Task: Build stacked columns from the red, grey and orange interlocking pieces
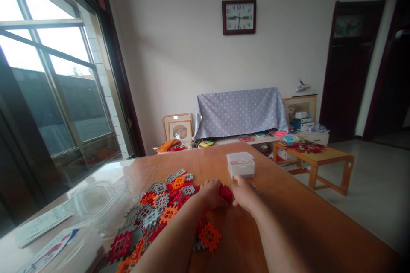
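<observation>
My left hand (210, 192) reaches over the right edge of a pile of interlocking plastic building tiles (168, 214) in red, orange and grey. Its fingers are curled around a red notched tile (226, 193), part of which is hidden by the hand. My right hand (245, 194) is just right of that tile, thumb and forefinger apart; whether it touches the tile is unclear. Beyond the right hand stands a small clear plastic box (241, 169) with its lid raised. Part of a grey tile (256, 188) shows behind the right hand. An orange tile (210, 237) lies nearer me, between my forearms.
Clear plastic bags or packaging (92, 200) and a white booklet (45, 224) lie on the left of the wooden table (307, 222). Past its far edge are a cloth-covered object (240, 113) and a low wooden stool (333, 155). A window is at left.
</observation>
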`<move>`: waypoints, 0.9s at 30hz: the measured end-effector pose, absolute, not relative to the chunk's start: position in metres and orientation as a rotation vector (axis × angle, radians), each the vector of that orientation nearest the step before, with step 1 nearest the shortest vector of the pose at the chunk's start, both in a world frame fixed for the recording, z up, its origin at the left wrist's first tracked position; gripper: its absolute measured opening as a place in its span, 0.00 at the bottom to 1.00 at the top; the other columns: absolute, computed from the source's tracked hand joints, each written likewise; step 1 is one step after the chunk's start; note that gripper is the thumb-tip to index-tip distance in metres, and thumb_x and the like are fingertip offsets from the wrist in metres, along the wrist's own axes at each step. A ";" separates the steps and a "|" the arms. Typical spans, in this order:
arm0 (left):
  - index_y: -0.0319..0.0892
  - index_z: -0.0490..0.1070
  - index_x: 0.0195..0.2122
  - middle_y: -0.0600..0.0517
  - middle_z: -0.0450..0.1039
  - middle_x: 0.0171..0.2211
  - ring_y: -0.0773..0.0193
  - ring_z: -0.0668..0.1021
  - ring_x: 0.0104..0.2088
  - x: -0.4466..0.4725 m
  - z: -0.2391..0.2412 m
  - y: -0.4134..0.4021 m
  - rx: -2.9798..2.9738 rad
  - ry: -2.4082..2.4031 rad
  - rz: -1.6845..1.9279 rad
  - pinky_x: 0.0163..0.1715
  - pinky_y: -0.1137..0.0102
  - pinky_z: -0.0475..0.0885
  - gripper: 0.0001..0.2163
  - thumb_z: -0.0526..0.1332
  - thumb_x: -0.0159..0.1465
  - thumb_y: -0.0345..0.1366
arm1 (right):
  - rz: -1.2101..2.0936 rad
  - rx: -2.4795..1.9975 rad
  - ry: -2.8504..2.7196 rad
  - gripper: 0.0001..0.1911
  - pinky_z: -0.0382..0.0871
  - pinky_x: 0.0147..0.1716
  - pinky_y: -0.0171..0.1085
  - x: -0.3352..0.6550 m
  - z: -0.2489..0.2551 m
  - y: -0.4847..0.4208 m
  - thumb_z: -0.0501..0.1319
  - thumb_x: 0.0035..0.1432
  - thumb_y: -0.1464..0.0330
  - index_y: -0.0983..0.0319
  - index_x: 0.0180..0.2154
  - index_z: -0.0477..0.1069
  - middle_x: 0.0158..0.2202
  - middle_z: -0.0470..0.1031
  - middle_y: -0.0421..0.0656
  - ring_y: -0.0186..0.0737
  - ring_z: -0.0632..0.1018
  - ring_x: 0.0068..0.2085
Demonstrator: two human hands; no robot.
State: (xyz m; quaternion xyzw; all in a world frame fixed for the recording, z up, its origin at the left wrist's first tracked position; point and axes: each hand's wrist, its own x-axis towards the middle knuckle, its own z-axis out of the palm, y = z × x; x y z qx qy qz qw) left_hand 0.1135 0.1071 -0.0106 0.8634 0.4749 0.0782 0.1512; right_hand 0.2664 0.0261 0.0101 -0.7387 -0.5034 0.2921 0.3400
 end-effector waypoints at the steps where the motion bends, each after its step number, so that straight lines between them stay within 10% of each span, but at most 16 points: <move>1: 0.47 0.73 0.49 0.46 0.74 0.50 0.43 0.73 0.52 0.114 -0.011 0.107 2.479 1.368 0.224 0.51 0.58 0.68 0.32 0.73 0.42 0.51 | 0.762 -1.918 -1.308 0.27 0.65 0.30 0.33 0.267 0.010 0.026 0.52 0.66 0.66 0.62 0.65 0.60 0.36 0.82 0.47 0.38 0.81 0.25; 16: 0.48 0.73 0.50 0.47 0.75 0.50 0.44 0.74 0.52 0.114 -0.009 0.104 2.499 1.357 0.194 0.50 0.61 0.69 0.31 0.72 0.45 0.51 | 0.848 -1.907 -1.319 0.30 0.64 0.26 0.33 0.267 -0.003 0.032 0.52 0.66 0.65 0.62 0.68 0.55 0.35 0.81 0.47 0.35 0.77 0.19; 22: 0.41 0.68 0.59 0.41 0.68 0.61 0.41 0.67 0.63 0.103 -0.005 0.100 2.112 1.319 0.456 0.62 0.61 0.62 0.46 0.77 0.35 0.39 | 0.865 -1.920 -1.317 0.30 0.65 0.26 0.34 0.267 -0.006 0.033 0.51 0.67 0.64 0.61 0.68 0.55 0.35 0.82 0.47 0.34 0.75 0.18; 27: 0.38 0.66 0.56 0.39 0.72 0.56 0.50 0.75 0.54 0.099 -0.004 0.093 1.696 1.370 0.747 0.52 0.63 0.70 0.28 0.67 0.54 0.38 | 0.873 -1.914 -1.323 0.30 0.65 0.26 0.34 0.266 -0.007 0.033 0.52 0.66 0.61 0.62 0.67 0.57 0.38 0.82 0.49 0.38 0.79 0.23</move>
